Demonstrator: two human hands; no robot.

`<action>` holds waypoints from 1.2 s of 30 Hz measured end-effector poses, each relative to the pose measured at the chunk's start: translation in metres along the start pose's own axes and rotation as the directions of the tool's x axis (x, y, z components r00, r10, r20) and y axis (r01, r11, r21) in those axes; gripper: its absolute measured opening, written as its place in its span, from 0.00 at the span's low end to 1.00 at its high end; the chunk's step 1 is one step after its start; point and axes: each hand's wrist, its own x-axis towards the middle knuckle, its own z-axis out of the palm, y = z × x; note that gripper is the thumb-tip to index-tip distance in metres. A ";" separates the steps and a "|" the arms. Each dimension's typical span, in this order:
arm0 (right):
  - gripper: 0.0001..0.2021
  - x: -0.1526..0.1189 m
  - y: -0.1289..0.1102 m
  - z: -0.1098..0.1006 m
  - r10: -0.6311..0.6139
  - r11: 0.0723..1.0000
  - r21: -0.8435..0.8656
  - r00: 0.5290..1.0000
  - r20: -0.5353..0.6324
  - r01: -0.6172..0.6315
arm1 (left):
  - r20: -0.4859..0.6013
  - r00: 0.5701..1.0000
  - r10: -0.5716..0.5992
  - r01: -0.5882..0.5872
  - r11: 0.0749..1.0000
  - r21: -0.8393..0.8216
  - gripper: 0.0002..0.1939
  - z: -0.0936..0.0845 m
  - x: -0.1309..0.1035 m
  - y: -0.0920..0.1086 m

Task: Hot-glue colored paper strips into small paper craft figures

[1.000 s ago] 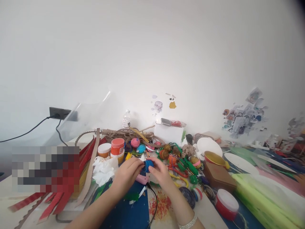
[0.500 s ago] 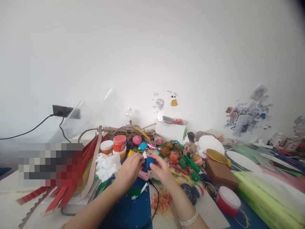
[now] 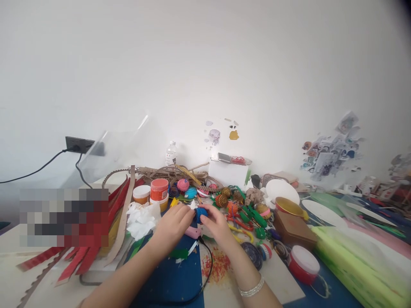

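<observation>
A small blue rolled piece [image 3: 201,213], which looks like coiled corrugated paper, is between my two hands above the table. My left hand [image 3: 174,224] is closed at its left side, back of the hand up, so the fingertips are partly hidden. From the right, my right hand [image 3: 215,223] pinches the same piece between thumb and fingers. Just beneath the hands lies a pink glue gun [image 3: 193,232], partly covered, its black cord [image 3: 210,261] curving toward the front edge. Crumpled white tissue [image 3: 141,220] lies left of my left hand.
Paint jars [image 3: 159,190] stand at the back left, near red paper strips [image 3: 93,252]. Coiled paper balls [image 3: 221,200] and green pieces [image 3: 255,216] crowd the middle right. A brown box [image 3: 295,231] and a red jar [image 3: 303,267] are at the right.
My left hand has turned further over the blue piece, its fingers lower and covering more of it. The whole view has shifted slightly; my right hand keeps its pinch.
</observation>
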 end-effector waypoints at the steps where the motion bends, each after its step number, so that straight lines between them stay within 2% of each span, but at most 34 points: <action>1: 0.15 0.000 0.000 0.000 -0.002 1.000 -0.012 1.000 -0.008 0.002 | 0.014 1.000 0.010 -0.010 0.999 0.037 0.10 0.000 0.001 0.000; 6: 0.14 -0.002 -0.003 0.003 -0.039 0.996 -0.078 0.999 -0.022 0.037 | 0.044 0.999 0.031 -0.037 0.988 0.147 0.13 -0.002 0.004 0.003; 16: 0.14 -0.004 -0.004 0.009 -0.069 0.986 -0.158 0.995 -0.070 0.057 | 0.163 0.985 0.064 -0.112 0.946 0.305 0.12 -0.003 0.006 0.010; 20: 0.14 -0.004 -0.003 0.008 -0.085 0.975 -0.209 0.994 -0.063 0.070 | 0.254 0.966 0.049 -0.116 0.960 0.256 0.12 0.000 0.005 0.008; 24: 0.14 -0.004 -0.003 0.008 -0.080 0.970 -0.233 0.995 -0.065 0.063 | 0.283 0.958 0.043 -0.097 0.979 0.179 0.12 0.002 0.003 0.005; 33: 0.14 -0.005 -0.008 0.010 -0.071 0.979 -0.199 0.994 -0.082 0.054 | 0.234 0.972 0.025 -0.049 0.994 0.099 0.16 0.006 0.000 0.002; 36: 0.13 -0.006 -0.009 0.010 -0.064 0.985 -0.167 0.994 -0.093 0.048 | 0.197 0.980 -0.039 0.025 0.997 0.074 0.15 0.005 0.000 0.000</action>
